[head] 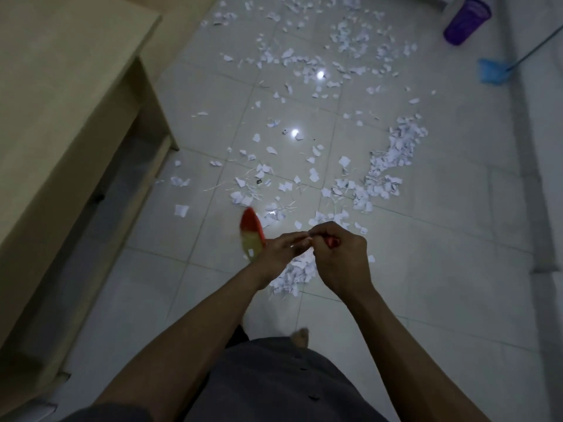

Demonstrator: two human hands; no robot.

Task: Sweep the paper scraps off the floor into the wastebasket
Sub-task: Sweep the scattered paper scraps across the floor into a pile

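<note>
White paper scraps (393, 159) lie scattered over the tiled floor, with a denser heap (294, 274) just below my hands. My right hand (341, 257) grips the red handle (333, 242) of a small hand broom. Its red and yellowish head (251, 236) sticks out to the left, blurred. My left hand (278, 252) lies over the handle beside the head, fingers fairly straight and meeting the right hand's fingertips. The purple wastebasket (466, 21) stands far off at the top right.
A blue dustpan (491, 71) with a long handle rests on the floor near the wastebasket. A beige wooden desk (61, 102) fills the left side. My bare foot (300, 336) shows under my dark shirt. A pale wall edge (545, 147) runs along the right.
</note>
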